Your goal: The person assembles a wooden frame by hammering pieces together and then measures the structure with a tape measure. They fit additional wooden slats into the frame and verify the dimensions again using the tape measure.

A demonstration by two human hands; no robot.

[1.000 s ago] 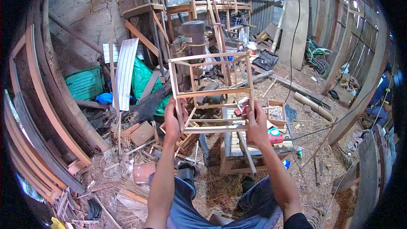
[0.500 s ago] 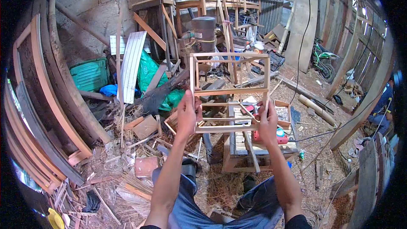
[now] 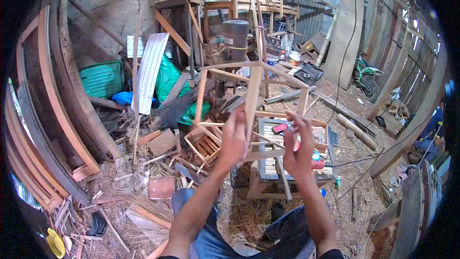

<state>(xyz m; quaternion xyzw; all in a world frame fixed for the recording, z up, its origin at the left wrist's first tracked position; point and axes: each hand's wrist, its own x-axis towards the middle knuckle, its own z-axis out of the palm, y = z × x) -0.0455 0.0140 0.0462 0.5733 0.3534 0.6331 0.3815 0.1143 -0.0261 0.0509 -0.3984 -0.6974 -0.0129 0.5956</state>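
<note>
An open wooden box frame made of thin strips is held up in front of me, one corner post turned towards me. My left hand is wrapped round the lower part of that post. Just right of the lower rail is my right hand, its fingers apart and loosely bent, with the fingertips near the frame. Behind and below the frame stands a low wooden workbench. A red tool on it is partly hidden by my right hand.
A slatted wooden crate and scrap wood lie left of the workbench. Curved timber frames lean at far left. A long bamboo pole rests on the shavings at right. A person is at the right edge, behind boards.
The frame has turned from face-on to corner-on. My left hand has moved right with it, and my right hand has loosened from its side and spread its fingers.
</note>
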